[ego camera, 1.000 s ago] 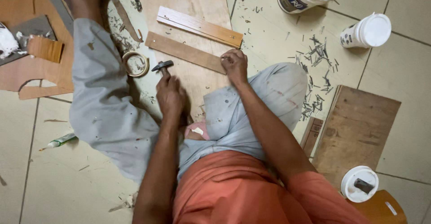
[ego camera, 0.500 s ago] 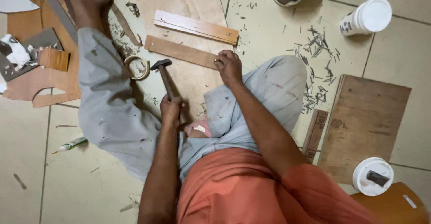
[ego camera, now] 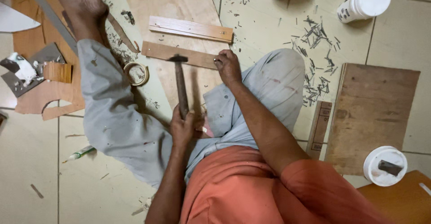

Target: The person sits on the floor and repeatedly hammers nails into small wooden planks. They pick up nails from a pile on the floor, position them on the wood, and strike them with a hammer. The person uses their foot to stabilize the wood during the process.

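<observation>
A person in an orange shirt and pale grey trousers sits on a tiled floor, working over a sheet of plywood (ego camera: 179, 4). The left hand (ego camera: 183, 127) is wrapped tight around the lower end of a hammer (ego camera: 180, 82), whose dark head rests at the near edge of a narrow wooden strip (ego camera: 179, 54) lying across the plywood. The right hand (ego camera: 228, 67) presses on the strip's right end, fingertips pinched together there; whether they hold a nail cannot be told. A second wooden strip (ego camera: 191, 28) lies just beyond the first, farther from the person. A roll of tape (ego camera: 136, 73) sits left of the hammer, beside the outstretched leg. Loose nails (ego camera: 316, 49) are scattered to the right, between the bent knee and a brown board (ego camera: 375, 112). A white lidded container (ego camera: 364, 2) stands at the far right, and an open white tub (ego camera: 385, 165) at the near right.
</observation>
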`<state>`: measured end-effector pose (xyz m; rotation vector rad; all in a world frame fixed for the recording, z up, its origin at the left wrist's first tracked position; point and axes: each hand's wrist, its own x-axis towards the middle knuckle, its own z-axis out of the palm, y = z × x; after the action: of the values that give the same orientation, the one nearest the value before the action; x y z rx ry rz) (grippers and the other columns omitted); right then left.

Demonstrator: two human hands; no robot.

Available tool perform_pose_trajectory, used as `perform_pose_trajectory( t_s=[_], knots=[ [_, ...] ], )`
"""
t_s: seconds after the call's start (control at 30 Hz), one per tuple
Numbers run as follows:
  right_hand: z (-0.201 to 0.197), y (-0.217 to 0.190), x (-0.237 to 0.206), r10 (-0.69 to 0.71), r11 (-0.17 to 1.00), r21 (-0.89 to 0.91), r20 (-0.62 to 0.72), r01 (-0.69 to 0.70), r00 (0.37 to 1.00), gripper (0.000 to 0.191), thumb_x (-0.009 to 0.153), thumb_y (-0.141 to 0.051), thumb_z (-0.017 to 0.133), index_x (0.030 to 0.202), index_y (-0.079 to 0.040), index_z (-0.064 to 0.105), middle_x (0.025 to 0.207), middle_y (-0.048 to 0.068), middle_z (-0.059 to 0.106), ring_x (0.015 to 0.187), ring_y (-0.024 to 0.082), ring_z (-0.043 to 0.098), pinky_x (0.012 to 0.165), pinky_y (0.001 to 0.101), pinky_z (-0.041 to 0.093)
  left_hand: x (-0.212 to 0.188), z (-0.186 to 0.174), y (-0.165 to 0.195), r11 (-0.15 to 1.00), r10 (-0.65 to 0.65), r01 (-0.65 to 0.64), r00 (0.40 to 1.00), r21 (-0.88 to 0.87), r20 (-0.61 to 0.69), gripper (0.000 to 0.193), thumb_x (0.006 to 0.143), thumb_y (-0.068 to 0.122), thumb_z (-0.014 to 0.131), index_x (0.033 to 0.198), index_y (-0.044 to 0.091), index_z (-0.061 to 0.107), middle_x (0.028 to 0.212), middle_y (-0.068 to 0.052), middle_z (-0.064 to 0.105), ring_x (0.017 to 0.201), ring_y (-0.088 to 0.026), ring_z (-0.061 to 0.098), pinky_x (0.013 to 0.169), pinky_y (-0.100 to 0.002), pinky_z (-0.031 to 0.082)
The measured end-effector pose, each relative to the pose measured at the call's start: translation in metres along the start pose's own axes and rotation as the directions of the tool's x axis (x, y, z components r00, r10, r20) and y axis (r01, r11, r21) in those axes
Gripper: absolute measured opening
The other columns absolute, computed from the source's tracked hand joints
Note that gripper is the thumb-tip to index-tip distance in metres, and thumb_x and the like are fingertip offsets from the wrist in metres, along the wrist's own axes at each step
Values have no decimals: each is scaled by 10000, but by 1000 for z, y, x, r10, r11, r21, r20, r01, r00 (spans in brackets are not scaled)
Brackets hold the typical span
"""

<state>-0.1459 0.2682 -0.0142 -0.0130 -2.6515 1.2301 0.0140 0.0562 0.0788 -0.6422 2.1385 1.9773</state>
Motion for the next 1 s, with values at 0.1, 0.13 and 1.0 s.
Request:
perform_pose_trajectory(
  t_s=[0.1,0.13,1.0],
  knots=[
    [1,-1,-1,27,999,17,-6,-27,1000,142,790,-58,807,924,-67,761,1109,84,654,1045,311,615,929,402,517,4,7,3,894,222,-240,971,379,90,531,899,174,663,1392,25,535,982,-160,714,819,-263,715,731,-387,577],
    [1,-1,-1,37,999,12,-9,-37,999,148,785,-56,806,927,-66,764,1110,87,654,1047,313,614,929,401,518,7,10,3,913,99,-133,989,385,107,545,885,204,667,1387,43,530,983,-158,718,815,-259,722,733,-389,577],
    [-1,0,-3,228,962,161,-29,-221,973,137,889,-22,709,1003,-94,738,1152,56,651,1069,246,666,939,348,568,21,38,-1,875,138,-229,962,426,235,492,1017,359,586,1383,29,584,1079,-233,728,999,-370,714,861,-437,549]
  ],
)
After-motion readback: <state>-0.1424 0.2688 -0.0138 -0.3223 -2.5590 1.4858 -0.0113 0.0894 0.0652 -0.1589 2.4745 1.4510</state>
